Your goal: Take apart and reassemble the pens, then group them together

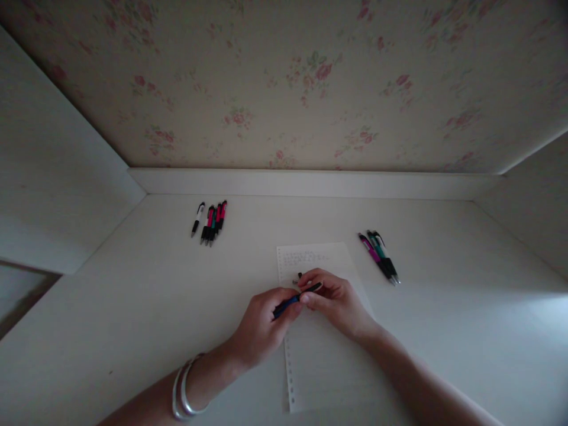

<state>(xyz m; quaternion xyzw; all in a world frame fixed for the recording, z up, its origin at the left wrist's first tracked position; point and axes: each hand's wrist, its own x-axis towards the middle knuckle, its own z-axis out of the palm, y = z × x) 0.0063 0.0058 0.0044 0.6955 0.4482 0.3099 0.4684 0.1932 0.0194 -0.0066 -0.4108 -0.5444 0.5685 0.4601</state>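
Over the upper half of a punched sheet of paper (pixel 328 378), my two hands meet at a blue and black pen (pixel 288 306). My left hand (pixel 261 325) is closed around the blue part. The thumb and fingers of my right hand (pixel 337 302) pinch the pen near its black end, which points up and right. Beyond the fingertips a small black piece (pixel 300 275) and a small metallic tip (pixel 295 282) show; whether they belong to the same pen I cannot tell. Rows of faint handwriting (pixel 304 258) run along the top of the paper.
On the white desk (pixel 133 313), several red, green and white pens (pixel 214 223) lie at the back left. A purple, a green and a white pen (pixel 379 257) lie together at the right. A low ledge (pixel 310 183) and floral wall (pixel 284 89) bound the back.
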